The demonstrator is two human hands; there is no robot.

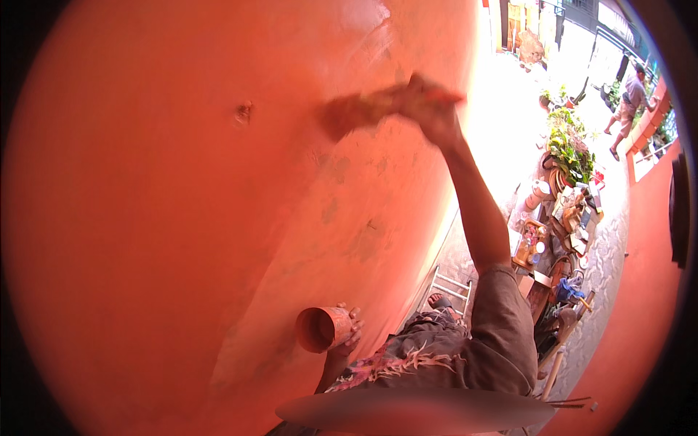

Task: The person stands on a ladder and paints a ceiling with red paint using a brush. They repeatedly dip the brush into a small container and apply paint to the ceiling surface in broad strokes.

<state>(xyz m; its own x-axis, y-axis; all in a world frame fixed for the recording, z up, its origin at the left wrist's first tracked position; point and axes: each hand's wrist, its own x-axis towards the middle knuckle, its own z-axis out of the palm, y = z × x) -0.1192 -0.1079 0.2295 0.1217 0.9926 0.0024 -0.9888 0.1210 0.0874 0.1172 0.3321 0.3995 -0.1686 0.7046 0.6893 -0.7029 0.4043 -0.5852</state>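
The brush (349, 116) lies against the orange wall (182, 218) at about twelve o'clock, long axis running nine-to-three, clamped in the raised right hand (429, 109); the left hand (349, 330) (well below, six o'clock) grips a paint can (320, 328).

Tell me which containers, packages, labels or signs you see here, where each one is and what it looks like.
Paint-coated orange cylindrical can: low centre against the orange wall, held in the left hand, open mouth showing, no label visible.
Clutter of small boxes and jars: on the ground far below at right, mixed colours, too small to tell apart.
No signs or screens in view.
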